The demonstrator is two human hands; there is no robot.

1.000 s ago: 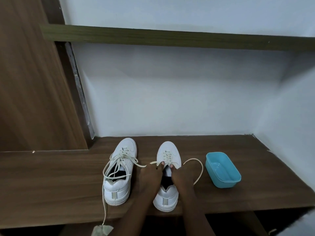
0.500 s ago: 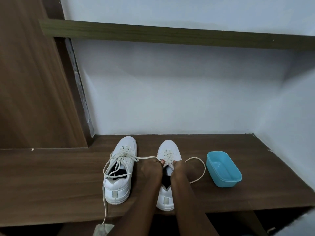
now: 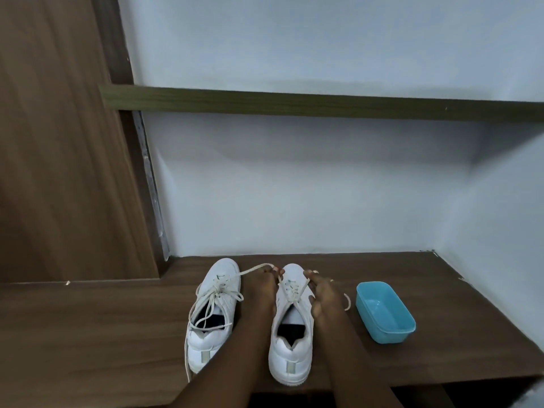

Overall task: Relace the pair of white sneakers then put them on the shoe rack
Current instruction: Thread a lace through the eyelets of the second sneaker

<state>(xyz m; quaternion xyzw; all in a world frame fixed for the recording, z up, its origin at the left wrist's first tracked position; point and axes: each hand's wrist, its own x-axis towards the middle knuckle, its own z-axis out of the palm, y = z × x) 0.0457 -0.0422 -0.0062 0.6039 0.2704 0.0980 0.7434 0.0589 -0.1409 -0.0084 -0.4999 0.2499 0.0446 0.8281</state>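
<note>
Two white sneakers stand side by side on the wooden shelf, toes toward the wall. The left sneaker has loose cream laces spilling over its opening and down the shelf edge. The right sneaker is partly laced near the toe. My left hand pinches one end of its lace, which arcs over toward the left sneaker. My right hand pinches the other end on the right side of the shoe; a loop of that lace lies beyond it.
A light blue plastic tub sits on the shelf just right of the sneakers. A narrow upper shelf board runs across the pale wall above. A wooden panel rises on the left. The shelf's front edge is close to my arms.
Both hands slid forward from the sneaker's tongue toward its toe, drawing the lace ends out to either side. The camera tilted up, so the shelf sits lower in view.
</note>
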